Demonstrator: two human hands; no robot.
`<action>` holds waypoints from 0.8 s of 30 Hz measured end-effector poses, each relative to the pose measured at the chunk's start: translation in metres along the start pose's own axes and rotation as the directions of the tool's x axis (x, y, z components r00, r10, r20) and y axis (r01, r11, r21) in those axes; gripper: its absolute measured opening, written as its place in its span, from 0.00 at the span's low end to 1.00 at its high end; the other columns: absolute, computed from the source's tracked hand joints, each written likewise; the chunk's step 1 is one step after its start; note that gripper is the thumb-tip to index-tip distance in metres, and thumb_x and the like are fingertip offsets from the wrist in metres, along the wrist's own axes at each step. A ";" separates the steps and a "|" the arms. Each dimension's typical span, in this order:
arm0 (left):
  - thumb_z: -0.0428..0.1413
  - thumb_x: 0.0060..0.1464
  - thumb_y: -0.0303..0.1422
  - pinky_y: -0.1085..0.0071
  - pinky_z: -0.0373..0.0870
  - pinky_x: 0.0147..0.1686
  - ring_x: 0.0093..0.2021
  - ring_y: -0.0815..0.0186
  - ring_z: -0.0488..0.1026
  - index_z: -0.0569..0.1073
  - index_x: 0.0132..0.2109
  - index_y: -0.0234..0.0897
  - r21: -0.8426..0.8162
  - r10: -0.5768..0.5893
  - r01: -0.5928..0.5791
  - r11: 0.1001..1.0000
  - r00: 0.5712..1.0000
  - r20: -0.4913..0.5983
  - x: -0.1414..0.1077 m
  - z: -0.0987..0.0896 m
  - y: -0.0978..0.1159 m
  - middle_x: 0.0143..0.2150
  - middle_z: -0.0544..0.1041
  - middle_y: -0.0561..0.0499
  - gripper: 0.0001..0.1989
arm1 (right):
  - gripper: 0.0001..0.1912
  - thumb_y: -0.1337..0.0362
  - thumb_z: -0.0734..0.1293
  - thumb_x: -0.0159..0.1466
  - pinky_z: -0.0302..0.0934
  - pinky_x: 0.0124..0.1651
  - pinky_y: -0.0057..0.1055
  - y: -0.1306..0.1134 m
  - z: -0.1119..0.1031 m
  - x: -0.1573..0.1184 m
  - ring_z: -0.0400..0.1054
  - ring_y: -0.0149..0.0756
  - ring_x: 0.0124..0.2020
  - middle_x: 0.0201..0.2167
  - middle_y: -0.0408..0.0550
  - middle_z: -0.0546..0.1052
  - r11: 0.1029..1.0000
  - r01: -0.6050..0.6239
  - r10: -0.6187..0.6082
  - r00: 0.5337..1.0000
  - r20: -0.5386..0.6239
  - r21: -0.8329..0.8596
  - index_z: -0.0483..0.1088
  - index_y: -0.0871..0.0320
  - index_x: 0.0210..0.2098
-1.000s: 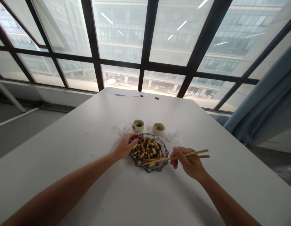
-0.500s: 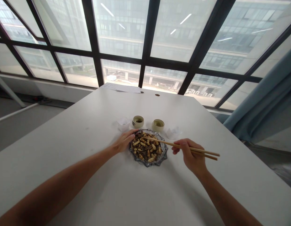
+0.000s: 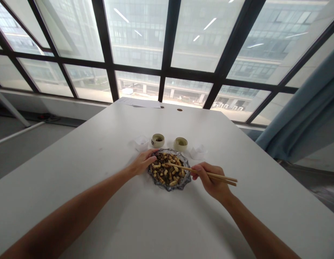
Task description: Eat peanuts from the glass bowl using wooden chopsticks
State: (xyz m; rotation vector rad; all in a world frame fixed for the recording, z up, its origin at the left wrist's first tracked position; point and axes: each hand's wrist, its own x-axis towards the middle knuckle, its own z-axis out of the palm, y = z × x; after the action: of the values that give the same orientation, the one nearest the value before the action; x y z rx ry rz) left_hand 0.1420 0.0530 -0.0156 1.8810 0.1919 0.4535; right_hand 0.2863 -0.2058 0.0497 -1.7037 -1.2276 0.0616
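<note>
Before you the tabletop (image 3: 145, 219) is running away toward the windows (image 3: 137, 34), and the bowl (image 3: 171, 187) is sitting on it, with peanuts (image 3: 173, 183) and sunflower seeds (image 3: 167, 170) lying inside. Your left grip (image 3: 143, 162) is resting at the bowl's left rim. Your right grip (image 3: 211, 178) is holding the chopsticks (image 3: 183, 167) just beside the right rim, and their tips are pointing left over the peanuts. Behind the bowl, the left cup (image 3: 157, 140) and the right cup (image 3: 180, 144) are standing side by side. The left tub (image 3: 141, 144) and the right tub (image 3: 198, 154) are flanking them. At the far edge, papers (image 3: 140, 103) are lying left of a cable hole (image 3: 179, 110). Beyond the tabletop's right side, a curtain (image 3: 299, 108) is hanging.
</note>
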 end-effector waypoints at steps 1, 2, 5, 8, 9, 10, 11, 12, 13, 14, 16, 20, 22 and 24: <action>0.52 0.57 0.52 0.60 0.70 0.51 0.51 0.52 0.73 0.68 0.61 0.31 -0.005 0.000 0.000 1.000 1.000 0.004 0.000 0.000 0.000 0.53 0.77 0.41 0.33 | 0.23 0.50 0.61 0.68 0.67 0.25 0.27 0.000 0.001 0.000 0.72 0.33 0.20 0.19 0.47 0.78 0.999 0.019 -0.019 1.000 0.008 -0.025 0.75 0.58 0.25; 0.52 0.57 0.52 0.60 0.69 0.52 0.52 0.52 0.73 0.68 0.60 0.31 -0.006 0.002 -0.002 1.000 1.000 0.004 0.000 0.000 0.000 0.53 0.77 0.41 0.33 | 0.22 0.51 0.62 0.68 0.67 0.25 0.27 0.000 0.002 0.000 0.72 0.33 0.20 0.19 0.47 0.78 0.999 0.030 -0.030 1.000 0.009 -0.039 0.75 0.58 0.25; 0.51 0.58 0.52 0.59 0.67 0.54 0.53 0.52 0.72 0.70 0.59 0.32 0.008 0.013 -0.013 1.000 1.000 -0.013 -0.001 0.001 0.001 0.54 0.76 0.41 0.32 | 0.20 0.53 0.63 0.68 0.67 0.26 0.27 0.003 0.005 -0.002 0.72 0.33 0.21 0.20 0.46 0.78 1.000 0.020 -0.020 1.000 0.002 -0.016 0.75 0.58 0.26; 0.50 0.59 0.51 0.59 0.67 0.55 0.54 0.52 0.72 0.70 0.59 0.32 0.035 0.024 -0.023 0.999 0.999 -0.023 -0.001 0.001 0.001 0.55 0.76 0.41 0.31 | 0.19 0.52 0.63 0.67 0.67 0.26 0.27 0.008 0.008 -0.003 0.73 0.34 0.21 0.20 0.46 0.78 0.999 -0.024 0.024 1.000 0.001 0.029 0.75 0.58 0.27; 0.50 0.59 0.50 0.60 0.68 0.55 0.54 0.53 0.72 0.70 0.59 0.32 0.047 0.027 -0.026 0.999 0.999 -0.022 -0.001 0.001 0.000 0.55 0.76 0.41 0.30 | 0.20 0.52 0.64 0.67 0.68 0.26 0.27 0.009 0.009 -0.003 0.73 0.34 0.21 0.20 0.47 0.78 0.999 -0.037 0.037 0.999 0.002 0.037 0.75 0.58 0.27; 0.50 0.60 0.49 0.60 0.68 0.54 0.53 0.53 0.72 0.70 0.59 0.32 0.060 0.029 -0.027 0.998 0.999 -0.022 -0.001 0.001 -0.001 0.54 0.76 0.41 0.30 | 0.20 0.52 0.64 0.67 0.68 0.26 0.28 0.010 0.009 -0.003 0.73 0.34 0.21 0.20 0.47 0.78 0.998 -0.048 0.048 0.999 0.003 0.045 0.75 0.58 0.27; 0.50 0.60 0.49 0.60 0.69 0.53 0.52 0.54 0.73 0.69 0.60 0.33 0.074 0.029 -0.027 0.997 0.999 -0.021 -0.001 0.001 -0.002 0.54 0.76 0.41 0.29 | 0.20 0.51 0.64 0.66 0.68 0.26 0.28 0.010 0.010 -0.003 0.73 0.34 0.21 0.21 0.47 0.78 0.997 -0.056 0.056 0.998 0.002 0.054 0.75 0.58 0.26; 0.51 0.60 0.48 0.61 0.70 0.51 0.51 0.54 0.73 0.69 0.60 0.33 0.086 0.027 -0.026 0.996 0.999 -0.020 0.000 0.001 -0.003 0.53 0.77 0.42 0.29 | 0.20 0.51 0.65 0.66 0.68 0.26 0.28 0.010 0.010 -0.003 0.73 0.34 0.21 0.21 0.47 0.78 0.996 -0.064 0.064 0.998 0.001 0.067 0.75 0.58 0.26; 0.51 0.59 0.48 0.61 0.70 0.50 0.50 0.55 0.74 0.69 0.60 0.33 0.094 0.026 -0.024 0.995 0.999 -0.019 0.000 0.001 -0.003 0.52 0.77 0.42 0.29 | 0.21 0.50 0.65 0.66 0.69 0.26 0.28 0.009 0.010 -0.002 0.73 0.34 0.21 0.21 0.47 0.79 0.994 -0.073 0.073 0.997 0.000 0.084 0.75 0.58 0.26; 0.52 0.59 0.47 0.61 0.71 0.49 0.49 0.55 0.74 0.69 0.60 0.33 0.099 0.024 -0.022 0.995 1.000 -0.019 0.000 0.001 -0.004 0.51 0.78 0.42 0.29 | 0.21 0.49 0.65 0.66 0.69 0.25 0.28 0.007 0.010 -0.002 0.73 0.34 0.20 0.21 0.48 0.79 0.991 -0.085 0.086 0.996 -0.005 0.105 0.75 0.58 0.26; 0.53 0.58 0.47 0.61 0.71 0.48 0.47 0.55 0.74 0.69 0.60 0.33 0.096 0.025 -0.023 0.995 0.999 -0.021 0.000 0.002 -0.003 0.49 0.78 0.43 0.29 | 0.22 0.47 0.65 0.65 0.69 0.24 0.28 0.004 0.010 0.000 0.73 0.35 0.19 0.20 0.48 0.79 0.982 -0.118 0.124 0.992 -0.031 0.150 0.75 0.58 0.26; 0.55 0.56 0.47 0.61 0.72 0.46 0.46 0.55 0.75 0.69 0.60 0.33 0.058 0.017 -0.015 0.998 0.999 -0.027 0.000 0.002 0.001 0.47 0.79 0.43 0.30 | 0.24 0.43 0.67 0.62 0.68 0.20 0.29 0.009 0.009 0.004 0.71 0.35 0.17 0.19 0.48 0.78 0.940 -0.183 0.228 0.964 -0.134 0.287 0.75 0.59 0.26; 0.56 0.55 0.47 0.61 0.73 0.46 0.46 0.55 0.75 0.70 0.59 0.33 0.040 0.008 -0.007 0.999 0.999 -0.031 0.000 0.002 0.001 0.47 0.79 0.43 0.30 | 0.26 0.41 0.68 0.60 0.68 0.19 0.31 0.017 0.011 0.006 0.70 0.35 0.15 0.18 0.49 0.77 0.889 -0.221 0.305 0.939 -0.161 0.400 0.74 0.60 0.27; 0.56 0.55 0.47 0.61 0.73 0.46 0.47 0.54 0.75 0.70 0.59 0.32 0.026 -0.008 0.009 1.000 0.999 -0.031 0.001 0.001 0.001 0.47 0.79 0.42 0.30 | 0.27 0.40 0.68 0.58 0.67 0.18 0.31 0.028 0.013 0.006 0.69 0.34 0.14 0.17 0.49 0.76 0.818 -0.257 0.389 0.906 -0.166 0.515 0.74 0.61 0.27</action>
State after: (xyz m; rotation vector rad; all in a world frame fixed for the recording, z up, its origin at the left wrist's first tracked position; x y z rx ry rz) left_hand 0.1435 0.0520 -0.0151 1.8993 0.2275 0.4763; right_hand 0.3015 -0.1928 0.0253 -1.4004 -0.6352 0.3149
